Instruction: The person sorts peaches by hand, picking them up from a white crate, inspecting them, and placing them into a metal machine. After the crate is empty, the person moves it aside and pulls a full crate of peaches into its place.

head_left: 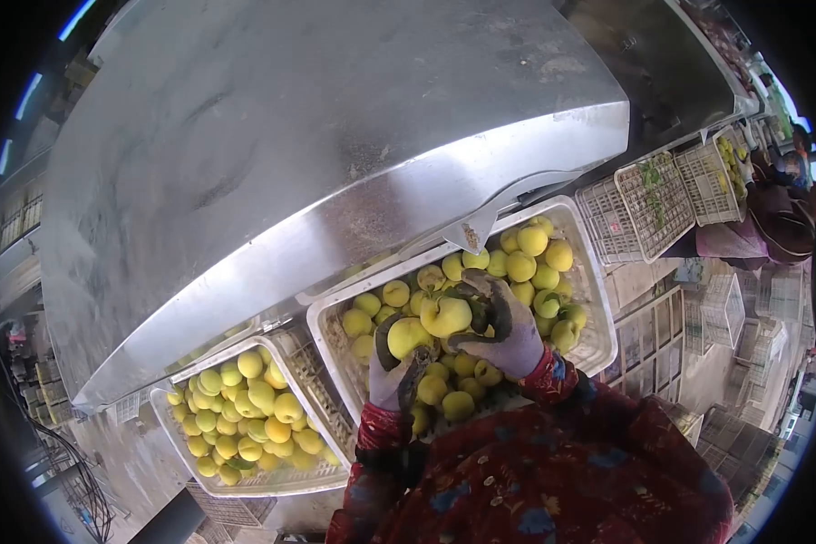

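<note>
Both my hands wear pale lilac gloves with dark, dirty palms and are over a white plastic crate (pixel 605 317) of yellow-green peaches. My left hand (pixel 392 379) is curled round one peach (pixel 409 337), its fingers closed at the fruit's sides. Just right of it, my right hand (pixel 506 328) grips a larger peach (pixel 446 315) between thumb and fingers. The two held fruits nearly touch. Loose peaches (pixel 458 405) lie below and around both hands; the hands hide part of the crate's contents.
A second white crate (pixel 165 408) full of peaches stands to the left. Ahead, a large metal machine surface (pixel 363 118) overhangs the crates' far side. More crates (pixel 657 204) stand at right, near another person (pixel 775 213).
</note>
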Demonstrator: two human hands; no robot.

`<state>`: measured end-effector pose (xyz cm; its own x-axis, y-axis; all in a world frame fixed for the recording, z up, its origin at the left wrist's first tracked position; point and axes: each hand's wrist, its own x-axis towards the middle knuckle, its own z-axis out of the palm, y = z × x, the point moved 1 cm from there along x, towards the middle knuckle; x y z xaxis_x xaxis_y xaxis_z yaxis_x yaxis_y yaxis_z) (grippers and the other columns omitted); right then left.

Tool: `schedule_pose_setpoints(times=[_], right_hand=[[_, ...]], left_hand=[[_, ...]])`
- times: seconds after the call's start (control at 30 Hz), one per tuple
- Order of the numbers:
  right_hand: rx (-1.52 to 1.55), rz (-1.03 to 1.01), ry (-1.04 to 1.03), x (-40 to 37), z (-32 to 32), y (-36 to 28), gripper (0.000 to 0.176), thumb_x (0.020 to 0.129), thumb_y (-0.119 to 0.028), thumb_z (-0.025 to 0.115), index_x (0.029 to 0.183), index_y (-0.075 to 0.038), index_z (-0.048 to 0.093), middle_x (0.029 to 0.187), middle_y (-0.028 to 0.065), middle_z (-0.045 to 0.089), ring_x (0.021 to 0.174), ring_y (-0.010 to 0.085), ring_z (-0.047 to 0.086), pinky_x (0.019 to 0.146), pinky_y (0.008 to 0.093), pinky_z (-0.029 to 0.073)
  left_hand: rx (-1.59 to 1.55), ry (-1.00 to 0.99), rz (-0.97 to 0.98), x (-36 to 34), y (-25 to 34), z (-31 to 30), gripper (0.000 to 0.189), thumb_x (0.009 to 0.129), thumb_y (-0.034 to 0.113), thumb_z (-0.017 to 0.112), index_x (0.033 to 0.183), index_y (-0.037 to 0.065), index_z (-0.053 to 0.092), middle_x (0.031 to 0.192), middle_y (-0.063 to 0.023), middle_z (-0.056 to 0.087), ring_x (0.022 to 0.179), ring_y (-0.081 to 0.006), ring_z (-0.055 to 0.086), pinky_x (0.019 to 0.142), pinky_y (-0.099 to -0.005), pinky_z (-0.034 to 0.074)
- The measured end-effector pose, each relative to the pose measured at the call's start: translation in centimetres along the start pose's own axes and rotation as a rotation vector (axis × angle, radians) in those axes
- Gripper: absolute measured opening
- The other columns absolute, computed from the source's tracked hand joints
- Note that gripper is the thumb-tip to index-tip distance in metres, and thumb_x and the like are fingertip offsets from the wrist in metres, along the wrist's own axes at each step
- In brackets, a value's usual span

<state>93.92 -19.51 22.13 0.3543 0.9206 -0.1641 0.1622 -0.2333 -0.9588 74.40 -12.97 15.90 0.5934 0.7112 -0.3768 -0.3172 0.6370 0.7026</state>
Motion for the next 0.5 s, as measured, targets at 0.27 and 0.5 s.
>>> schedule_pose_setpoints(times=[0.27, 0.5], right_hand=[[-0.342, -0.283, 0.087, 1.1, -2.4, -1.4, 0.080, 0.066, -0.022, 0.087, 0.133, -0.002, 0.048, 0.121, 0.0149, 0.058, 0.097, 0.0288, 0.059, 0.082, 0.0382, 0.051], [-0.554, -0.285, 0.344, 8.3, -3.7, -0.3, 0.057, 0.073, -0.011, 0.078, 0.122, 0.002, 0.051, 0.103, 0.0199, 0.059, 0.085, 0.0333, 0.062, 0.073, 0.0424, 0.052]], left_hand=[[0.154, -0.223, 0.057, 0.9, 2.2, 3.0, 0.075, 0.076, 0.012, 0.080, 0.138, 0.000, 0.039, 0.128, -0.0126, 0.053, 0.114, -0.0219, 0.057, 0.095, -0.0352, 0.051], [0.062, -0.137, 0.166, 2.0, 4.5, 5.2, 0.100, 0.069, 0.012, 0.088, 0.148, 0.000, 0.029, 0.139, -0.0143, 0.048, 0.127, -0.0251, 0.051, 0.104, -0.0382, 0.046]])
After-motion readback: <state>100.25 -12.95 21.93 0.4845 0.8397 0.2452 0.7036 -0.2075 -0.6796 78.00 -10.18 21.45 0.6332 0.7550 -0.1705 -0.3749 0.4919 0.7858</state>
